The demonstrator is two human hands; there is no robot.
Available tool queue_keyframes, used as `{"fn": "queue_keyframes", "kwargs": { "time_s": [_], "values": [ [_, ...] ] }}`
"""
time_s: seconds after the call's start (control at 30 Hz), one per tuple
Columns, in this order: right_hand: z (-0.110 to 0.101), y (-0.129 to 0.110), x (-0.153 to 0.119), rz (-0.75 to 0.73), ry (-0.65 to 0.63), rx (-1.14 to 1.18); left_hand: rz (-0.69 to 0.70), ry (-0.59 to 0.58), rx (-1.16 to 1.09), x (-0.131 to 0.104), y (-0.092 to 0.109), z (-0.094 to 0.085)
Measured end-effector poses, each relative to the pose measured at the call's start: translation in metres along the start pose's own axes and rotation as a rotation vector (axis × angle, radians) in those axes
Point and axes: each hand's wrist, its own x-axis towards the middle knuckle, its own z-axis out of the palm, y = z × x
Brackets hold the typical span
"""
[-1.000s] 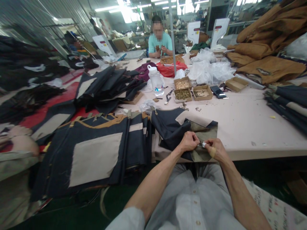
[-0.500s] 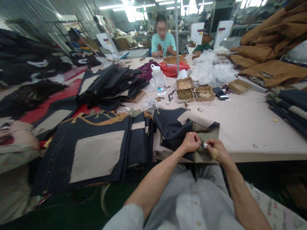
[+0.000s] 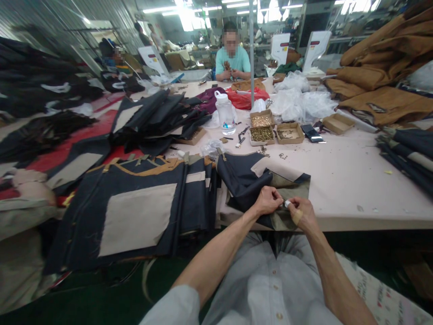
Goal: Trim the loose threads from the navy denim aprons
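Observation:
A dark navy garment (image 3: 241, 174) with olive and beige cloth parts lies bunched at the table's front edge. My left hand (image 3: 268, 201) is closed in a pinch at its olive section. Close beside it, almost touching, my right hand (image 3: 302, 213) is also pinched, thumb against fingers. A white wrapping shows at its fingertip and a tan band on the thumb side. Whatever small thing sits between the right fingertips is too small to make out. Just left hangs a stack of similar navy pieces (image 3: 140, 203) with beige pocket patches, over the table edge.
Cardboard boxes of small brass parts (image 3: 262, 134), a water bottle (image 3: 224, 113) and a phone (image 3: 311, 133) stand beyond the garment. Brown garments (image 3: 382, 95) pile at right. A co-worker (image 3: 233, 58) sits opposite; another person's arm (image 3: 32, 189) shows at left.
My right hand has shifted slightly left and turned a little, its fingertips nearer my left hand. The left hand and garment stay almost as they were.

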Motion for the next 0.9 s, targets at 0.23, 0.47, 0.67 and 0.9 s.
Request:
{"fn": "queue_keyframes", "kwargs": {
  "time_s": [0.23,0.47,0.67,0.9],
  "values": [
    [0.005,-0.018,-0.013,-0.105,0.14,-0.334,-0.067,-0.144,-0.196,0.003,-0.001,-0.005],
    [0.008,-0.017,-0.009,0.001,0.016,0.008,-0.044,-0.101,-0.107,0.004,-0.007,-0.009],
    [-0.01,0.013,-0.005,0.009,-0.121,0.454,-0.098,-0.158,-0.225,0.007,-0.006,-0.006],
    [-0.01,0.011,0.006,-0.225,-0.082,0.338,-0.095,-0.161,-0.171,0.009,-0.001,-0.01]
  ]
}}
